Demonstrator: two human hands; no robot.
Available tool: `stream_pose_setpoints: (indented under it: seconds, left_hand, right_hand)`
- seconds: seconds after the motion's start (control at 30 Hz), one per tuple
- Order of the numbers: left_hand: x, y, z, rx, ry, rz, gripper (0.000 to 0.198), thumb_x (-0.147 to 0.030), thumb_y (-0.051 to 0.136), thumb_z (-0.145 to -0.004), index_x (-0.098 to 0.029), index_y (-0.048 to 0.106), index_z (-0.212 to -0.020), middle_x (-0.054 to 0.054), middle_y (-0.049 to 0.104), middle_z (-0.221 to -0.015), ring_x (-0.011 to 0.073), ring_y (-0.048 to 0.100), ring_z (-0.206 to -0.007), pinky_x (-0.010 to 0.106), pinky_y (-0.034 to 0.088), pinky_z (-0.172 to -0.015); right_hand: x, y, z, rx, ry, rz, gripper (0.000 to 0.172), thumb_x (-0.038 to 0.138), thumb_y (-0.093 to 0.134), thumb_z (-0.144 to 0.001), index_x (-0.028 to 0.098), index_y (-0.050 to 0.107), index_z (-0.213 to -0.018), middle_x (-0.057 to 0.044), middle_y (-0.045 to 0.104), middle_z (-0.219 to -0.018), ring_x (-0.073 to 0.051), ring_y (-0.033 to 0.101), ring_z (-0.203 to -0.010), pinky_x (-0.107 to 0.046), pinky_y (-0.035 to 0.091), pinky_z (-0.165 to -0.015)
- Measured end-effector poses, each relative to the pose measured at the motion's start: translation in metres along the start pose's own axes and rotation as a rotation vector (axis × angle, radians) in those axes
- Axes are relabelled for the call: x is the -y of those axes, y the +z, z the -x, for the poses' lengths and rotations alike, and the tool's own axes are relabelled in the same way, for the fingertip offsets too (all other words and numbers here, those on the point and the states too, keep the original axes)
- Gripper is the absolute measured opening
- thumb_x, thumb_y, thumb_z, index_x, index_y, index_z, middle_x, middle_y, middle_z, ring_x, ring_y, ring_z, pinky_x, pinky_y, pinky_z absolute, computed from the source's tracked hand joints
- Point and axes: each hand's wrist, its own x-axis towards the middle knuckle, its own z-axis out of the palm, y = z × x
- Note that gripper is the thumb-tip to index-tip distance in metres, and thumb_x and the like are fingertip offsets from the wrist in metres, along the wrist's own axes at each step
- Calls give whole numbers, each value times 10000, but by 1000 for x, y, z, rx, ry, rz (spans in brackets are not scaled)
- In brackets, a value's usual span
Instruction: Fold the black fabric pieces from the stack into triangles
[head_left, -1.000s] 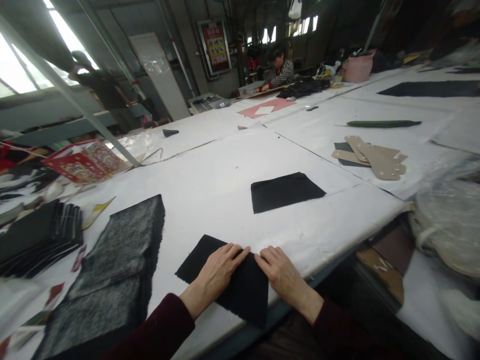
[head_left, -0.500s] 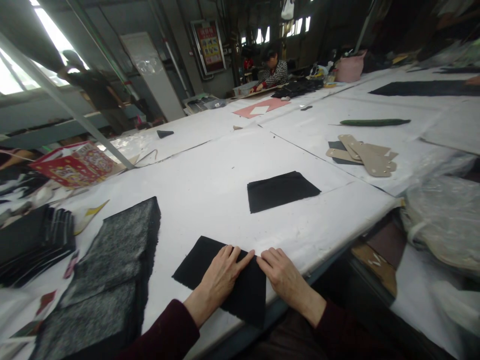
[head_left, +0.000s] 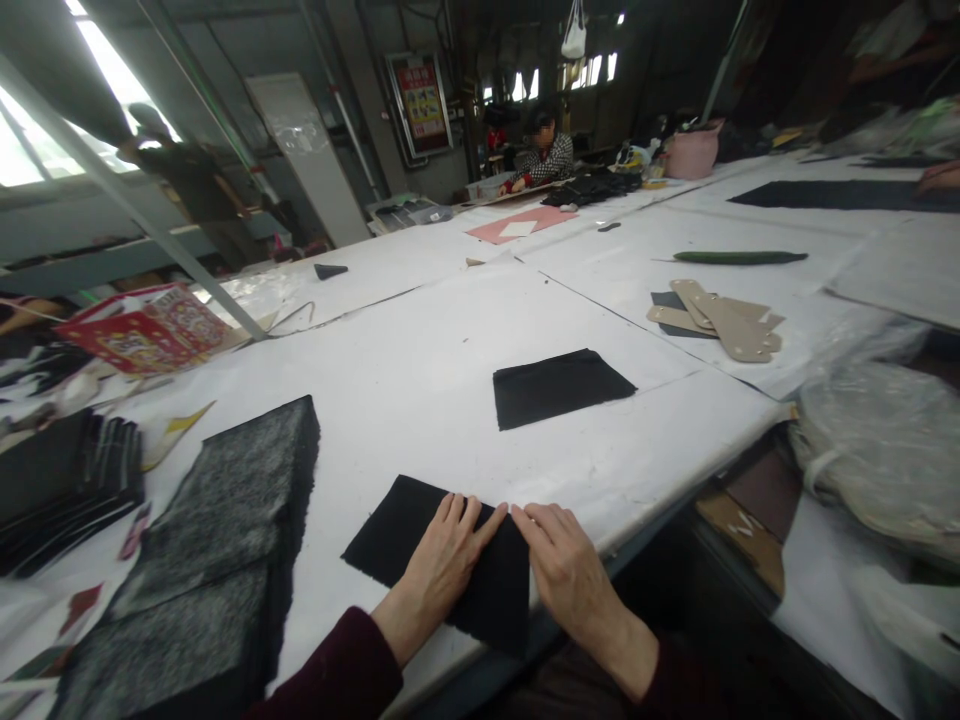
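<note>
A black cloth piece (head_left: 495,590) lies at the table's near edge, one corner hanging over it. My left hand (head_left: 448,550) rests flat on top of the cloth, fingers spread. At the cloth's upper right corner, my right hand (head_left: 564,560) has its fingers bent together, the tips at the corner; whether they pinch the fabric is hidden. Farther up the white table lies another black cloth piece (head_left: 562,390). To the left is a thick stack of grey-black fabric (head_left: 217,510).
Dark folded pieces (head_left: 60,480) and a red patterned bag (head_left: 150,328) are at the left. Beige templates (head_left: 731,320) and a long green object (head_left: 739,258) lie at the right. A person (head_left: 544,155) sits across the table; another stands back left.
My right hand has turned slightly, its wrist lower, with the fingertips still at the corner. My left hand stays on the cloth. The camera view has shifted a little.
</note>
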Motion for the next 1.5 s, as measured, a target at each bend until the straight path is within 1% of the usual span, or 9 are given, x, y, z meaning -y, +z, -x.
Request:
stream_pose_setpoints:
  seconds: [0.13,0.27,0.5,0.77,0.97,1.07,1.27,1.37,1.5]
  left_hand:
    - [-1,0,0,11,-7,31,524,-126,433,-889,-220,391,-1402,129,489,-1238,287,465,-1166,470,365,-1063]
    - [1,-3,1,3,-9,51,593,-129,442,-890,-233,310,-1458,126,501,-1218,285,482,-1143,464,386,-1051]
    - [10,4,5,-14,-39,138,663,-86,374,-882,-236,212,-1507,108,488,-1265,273,459,-1180,459,355,-1092]
    - [15,7,9,-17,-32,196,645,-61,360,-854,-187,291,-1483,104,489,-1323,277,430,-1228,463,322,-1117]
    - [57,21,29,13,-151,196,656,12,356,-797,-131,392,-1436,106,479,-1396,270,434,-1254,457,303,-1126]
    - [84,21,33,39,-247,222,485,-72,350,-900,-138,496,-1358,110,540,-1332,265,508,-1165,448,386,-1048]
    - [108,3,18,45,-402,419,241,-303,462,-950,-235,612,-1126,52,620,-1071,215,575,-976,364,450,-867]
    - [107,-3,9,64,-353,452,125,-252,503,-910,-207,615,-942,44,606,-977,224,560,-941,368,432,-831]
    - [98,-4,11,83,-318,513,196,-194,380,-946,-188,569,-893,62,604,-955,225,555,-887,389,424,-825]
  right_hand:
    - [23,24,-12,85,32,50,417,33,424,-888,73,514,-1294,-128,573,-1121,-239,485,-962,-393,428,-854]
    - [31,41,-9,100,55,221,479,-1,472,-825,13,511,-1302,-151,589,-1058,-261,490,-921,-416,445,-813]
    - [35,43,-4,64,78,251,539,-3,492,-814,22,474,-1352,-142,578,-1065,-251,483,-941,-422,448,-865]
    - [35,46,-10,116,141,300,471,65,501,-837,71,526,-1307,-124,615,-1107,-270,504,-985,-498,386,-917]
    - [25,26,14,37,190,269,362,208,456,-956,153,526,-1306,-95,610,-1227,-276,501,-1130,-501,320,-961]
    - [22,17,16,21,188,243,344,222,412,-975,181,532,-1295,-84,613,-1216,-278,514,-1110,-505,316,-941]
    - [16,12,-30,4,223,19,184,225,477,-953,219,621,-1069,-48,628,-1024,-230,542,-957,-441,361,-883]
    - [18,21,-63,35,200,-78,283,208,539,-916,239,578,-1194,-51,617,-1131,-232,533,-1031,-412,388,-908]
    - [16,44,-78,182,142,-128,534,209,664,-819,282,511,-1325,-41,614,-1201,-243,551,-1062,-418,420,-963]
